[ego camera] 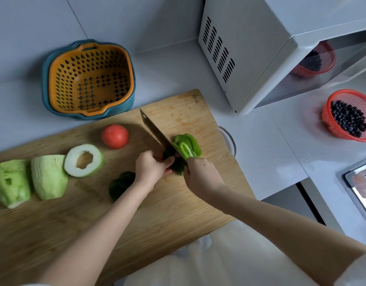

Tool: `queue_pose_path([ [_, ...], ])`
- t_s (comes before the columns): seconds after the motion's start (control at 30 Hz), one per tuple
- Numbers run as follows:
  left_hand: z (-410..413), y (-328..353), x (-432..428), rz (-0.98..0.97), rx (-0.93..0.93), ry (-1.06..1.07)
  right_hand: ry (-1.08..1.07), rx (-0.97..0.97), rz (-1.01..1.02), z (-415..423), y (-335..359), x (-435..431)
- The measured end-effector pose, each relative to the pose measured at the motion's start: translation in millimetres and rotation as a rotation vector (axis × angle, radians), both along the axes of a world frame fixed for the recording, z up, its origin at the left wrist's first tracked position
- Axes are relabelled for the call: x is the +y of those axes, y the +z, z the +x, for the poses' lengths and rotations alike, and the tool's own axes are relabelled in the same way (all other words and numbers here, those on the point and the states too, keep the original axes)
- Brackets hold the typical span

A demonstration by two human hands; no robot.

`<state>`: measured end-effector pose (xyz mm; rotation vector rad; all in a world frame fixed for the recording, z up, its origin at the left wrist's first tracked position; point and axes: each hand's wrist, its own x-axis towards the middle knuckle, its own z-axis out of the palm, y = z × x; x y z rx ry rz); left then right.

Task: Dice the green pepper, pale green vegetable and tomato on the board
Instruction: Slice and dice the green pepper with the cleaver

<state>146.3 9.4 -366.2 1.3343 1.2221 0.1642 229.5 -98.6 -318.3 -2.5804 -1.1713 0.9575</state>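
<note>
On white counter (167,75): wooden board (178,203), microwave (250,58), orange colander (60,83).

Tomato (115,136): on the board (167,219), mid-rear.
Vegetable pieces (49,176): on the board, left end.
Pepper slices (187,145): on the board, right part.
Colander (88,79): behind the board.
Microwave (250,58): behind the board, rightward.
Berry basket (347,118): right of the board.

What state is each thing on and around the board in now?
Left hand: grips the pepper.
Right hand: grips the knife.
Knife: blade down against the pepper.
Pepper: partly sliced, cut pieces right of the blade.
Other pepper piece: uncut, partly behind the left forearm.
Tomato: whole.
Pale green vegetable: two chunks and a hollow ring.
Colander: empty.
Red basket: holds dark berries.
</note>
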Motion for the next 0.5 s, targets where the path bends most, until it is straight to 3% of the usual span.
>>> queue_pose_path([
  [0.23,3,8,0,0.182,0.101,-0.136,-0.055,0.064,0.058,8,-1,-5],
  [0.5,-7,-6,-12,0.258,-0.117,-0.167,-0.055,0.069,0.101,17,16,-26],
])
